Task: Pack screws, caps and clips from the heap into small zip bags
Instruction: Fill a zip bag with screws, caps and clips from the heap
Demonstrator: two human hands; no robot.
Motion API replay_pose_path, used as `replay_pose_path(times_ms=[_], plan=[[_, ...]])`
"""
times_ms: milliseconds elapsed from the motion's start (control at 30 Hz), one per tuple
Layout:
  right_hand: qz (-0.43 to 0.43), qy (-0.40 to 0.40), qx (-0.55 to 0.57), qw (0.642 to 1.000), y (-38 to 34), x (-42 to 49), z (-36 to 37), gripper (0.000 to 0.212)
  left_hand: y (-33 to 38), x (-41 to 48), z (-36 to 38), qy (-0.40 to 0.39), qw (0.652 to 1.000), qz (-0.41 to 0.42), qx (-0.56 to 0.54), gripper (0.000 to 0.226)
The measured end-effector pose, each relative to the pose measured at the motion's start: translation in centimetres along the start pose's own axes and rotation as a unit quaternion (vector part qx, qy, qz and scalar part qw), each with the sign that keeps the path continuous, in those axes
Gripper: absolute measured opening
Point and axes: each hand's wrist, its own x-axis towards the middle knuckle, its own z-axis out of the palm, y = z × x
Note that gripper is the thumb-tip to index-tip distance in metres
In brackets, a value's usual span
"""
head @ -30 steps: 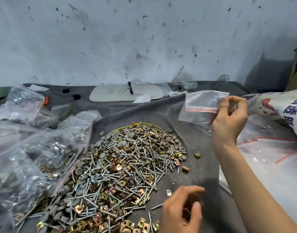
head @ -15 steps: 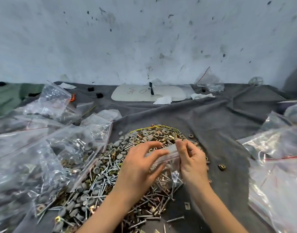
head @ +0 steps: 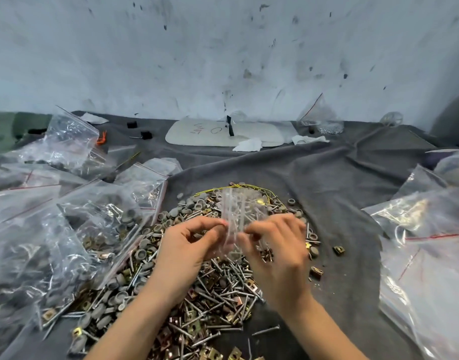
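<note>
A heap (head: 212,289) of silver screws, grey round caps and brass clips covers the grey cloth in front of me. Above its middle I hold a small clear zip bag (head: 236,216) upright between both hands. My left hand (head: 186,248) pinches the bag's left side with thumb and fingers. My right hand (head: 277,245) pinches its right side, fingers curled. The bag is blurred, so I cannot tell whether anything is inside it.
Filled clear zip bags (head: 54,229) pile up at the left. A stack of empty zip bags (head: 431,250) lies at the right. A white board (head: 223,132) and crumpled tissue lie at the back by the wall. Loose clips (head: 339,250) sit right of the heap.
My right hand brought the small bag down from the right to above the heap. My left hand rose from the near edge and took hold of it; the bag now stands upright.
</note>
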Motion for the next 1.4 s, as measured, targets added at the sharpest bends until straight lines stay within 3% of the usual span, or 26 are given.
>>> replay_pose_path(times_ms=[167, 233, 400, 500, 600, 700, 800, 900, 967, 1067, 1133, 1233, 1300, 1400], plan=[[0.015, -0.041, 0.029, 0.999, -0.5, -0.2, 0.2, 0.022, 0.0, -0.1, -0.1, -0.054, 0.995, 0.049, 0.069, 0.005], [0.028, -0.042, 0.035, 0.998, -0.5, -0.1, 0.1, 0.022, -0.4, -0.1, -0.3, -0.057, 0.986, 0.089, 0.127, 0.014], [0.017, -0.019, 0.045, 0.999, -0.9, -0.3, 0.2, 0.013, -0.7, -0.4, 0.0, -0.056, 0.923, 0.252, 0.286, 0.013], [0.033, -0.004, 0.056, 0.998, -0.8, -0.5, 0.3, 0.017, -0.7, -0.6, 0.0, -0.067, 0.919, 0.272, 0.279, 0.015], [0.063, 0.018, 0.084, 0.994, -0.8, -0.2, 0.3, 0.040, -0.7, -0.8, 0.0, -0.055, 0.919, 0.285, 0.266, 0.014], [0.043, 0.026, 0.076, 0.996, -0.2, 0.0, 0.2, 0.049, -0.7, -0.9, -0.4, -0.022, 0.909, 0.310, 0.277, 0.007], [0.012, 0.006, 0.077, 0.997, 0.0, -0.2, 0.1, 0.043, -0.6, -0.8, -0.9, -0.023, 0.881, 0.349, 0.318, 0.006], [0.004, -0.006, 0.066, 0.998, -0.3, -0.3, 0.2, 0.022, -0.5, -0.5, -1.4, -0.083, 0.812, 0.411, 0.406, 0.013], [0.024, 0.009, 0.085, 0.996, -0.5, -0.2, 0.2, 0.007, -0.2, -0.4, -1.6, -0.104, 0.800, 0.405, 0.430, 0.016], [0.099, 0.030, 0.136, 0.985, -0.6, 0.2, -0.1, 0.008, 0.1, -0.4, -1.5, -0.110, 0.790, 0.389, 0.462, 0.022], [0.143, 0.029, 0.158, 0.977, -0.6, 0.3, -0.4, 0.010, 0.2, -0.3, -1.3, -0.118, 0.801, 0.388, 0.440, 0.026], [0.226, 0.018, 0.192, 0.955, 0.3, 0.5, -0.9, 0.018, 0.7, -0.6, -1.1, -0.097, 0.894, 0.320, 0.297, 0.024], [0.289, 0.015, 0.147, 0.946, 1.6, 1.0, -1.4, 0.020, 1.0, -0.5, -1.3, -0.041, 0.940, 0.263, 0.214, 0.030], [0.337, -0.114, 0.017, 0.935, 4.2, 1.5, -2.0, 0.014, 1.1, 0.0, -1.9, 0.059, 0.956, 0.228, 0.177, 0.034]])
